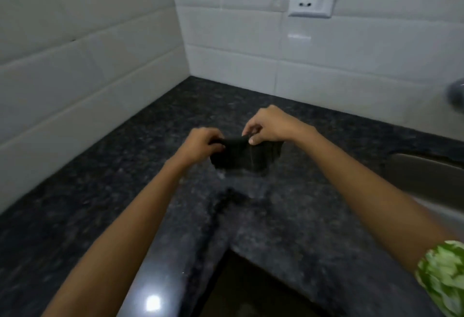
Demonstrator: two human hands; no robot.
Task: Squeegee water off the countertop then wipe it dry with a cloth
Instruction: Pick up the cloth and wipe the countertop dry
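My left hand (200,142) and right hand (270,126) each pinch the top edge of the dark cloth (244,154), hanging just above the granite worktop (100,178). I judge a bunched cloth could smear water, or slip toward the sink (426,178).

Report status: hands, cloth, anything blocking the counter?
Left hand and right hand both pinch dark cloth above countertop. Wiping not started. Nothing in the way.

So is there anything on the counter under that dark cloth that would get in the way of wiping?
Nothing visible. Both hands, left hand and right hand, hold the cloth above bare granite countertop.
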